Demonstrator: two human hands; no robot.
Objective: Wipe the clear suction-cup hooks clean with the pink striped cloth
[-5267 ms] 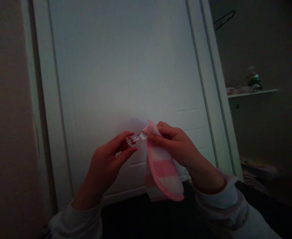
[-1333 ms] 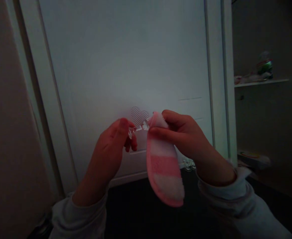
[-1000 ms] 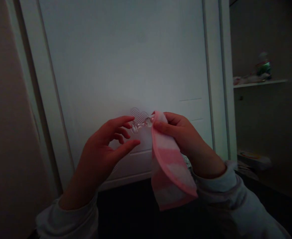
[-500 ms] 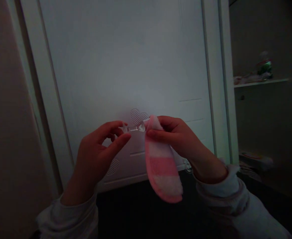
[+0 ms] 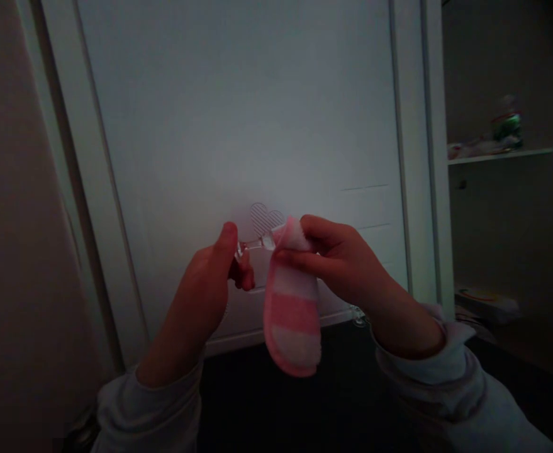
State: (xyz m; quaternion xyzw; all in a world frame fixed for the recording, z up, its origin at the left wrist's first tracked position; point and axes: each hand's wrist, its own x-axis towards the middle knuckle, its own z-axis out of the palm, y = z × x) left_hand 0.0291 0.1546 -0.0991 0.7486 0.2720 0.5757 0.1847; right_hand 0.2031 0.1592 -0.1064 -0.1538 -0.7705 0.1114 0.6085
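Note:
Between my hands is a small clear stemmed glass [image 5: 256, 243], held sideways. My left hand [image 5: 205, 283] is closed on its foot, with the thumb pointing up and the fingers curled below. A fuzzy pink-and-white striped cloth [image 5: 294, 314] with a pink edge wraps around the bowl end, hiding most of it. Pinched through that cloth, the bowl is gripped by my right hand [image 5: 340, 255], thumb in front and fingers behind. The rest of the cloth hangs down in a rounded flap.
A white panel [image 5: 238, 126] with a striped heart pattern stands in front. Another clear glass object [image 5: 358, 316] is near its foot, beside the dark surface [image 5: 304, 415]. To the right, a shelf [image 5: 497, 157] carries a green-and-clear container [image 5: 507, 126]; a white box [image 5: 488, 305] lies lower.
My left hand has rolled over at the glass's foot, its thumb now pointing up. The hanging cloth has swung left. My right hand keeps its hold.

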